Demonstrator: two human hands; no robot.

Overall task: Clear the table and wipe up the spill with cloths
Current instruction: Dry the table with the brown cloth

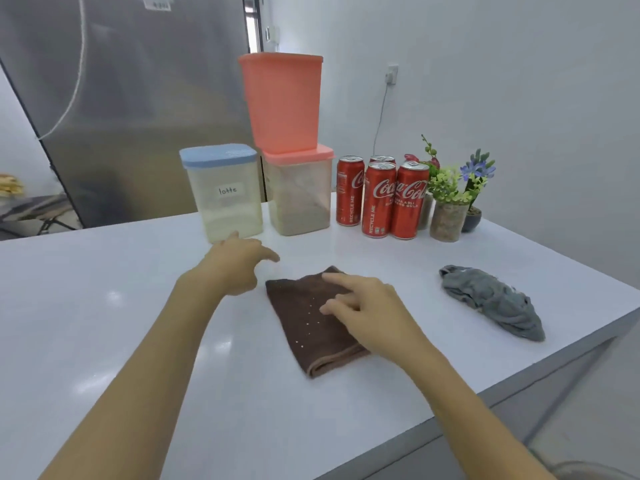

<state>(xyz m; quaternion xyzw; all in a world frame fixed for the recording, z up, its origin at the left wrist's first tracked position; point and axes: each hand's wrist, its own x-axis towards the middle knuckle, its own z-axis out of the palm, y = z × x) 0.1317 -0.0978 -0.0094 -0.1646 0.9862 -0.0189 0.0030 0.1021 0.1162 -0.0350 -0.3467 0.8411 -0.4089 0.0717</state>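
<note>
A folded brown cloth [304, 320] lies flat on the white table [104, 306] in front of me. My right hand [370, 313] hovers over the cloth's right side with loose fingers, the forefinger stretched toward its far corner; whether it touches the cloth is unclear. My left hand [239, 265] hangs just left of the cloth, forefinger pointing right, holding nothing. A crumpled grey cloth [491, 299] lies at the right, near the table's edge. No spill is visible on the table.
At the back stand a blue-lidded container [225, 195] labelled "latte", a pink-lidded container [299, 195] with a pink tub [284, 102] stacked on it, several red cola cans [379, 199] and small potted plants [450, 202]. The table's edge runs diagonally at right.
</note>
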